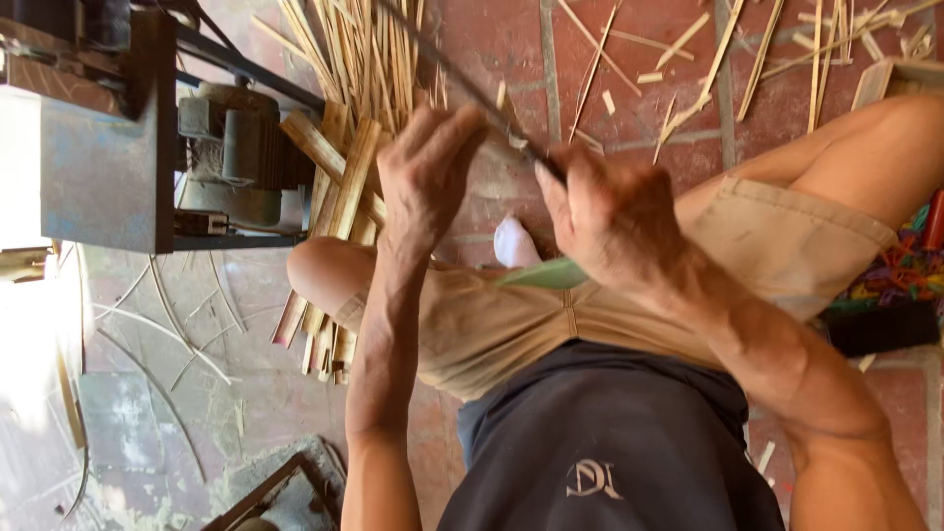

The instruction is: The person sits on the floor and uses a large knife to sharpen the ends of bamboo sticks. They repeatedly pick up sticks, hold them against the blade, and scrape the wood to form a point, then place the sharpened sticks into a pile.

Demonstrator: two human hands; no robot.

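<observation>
Red brick floor, sunlit at the left edge.
Split bamboo slats lie scattered beside a metal machine with its motor.
</observation>
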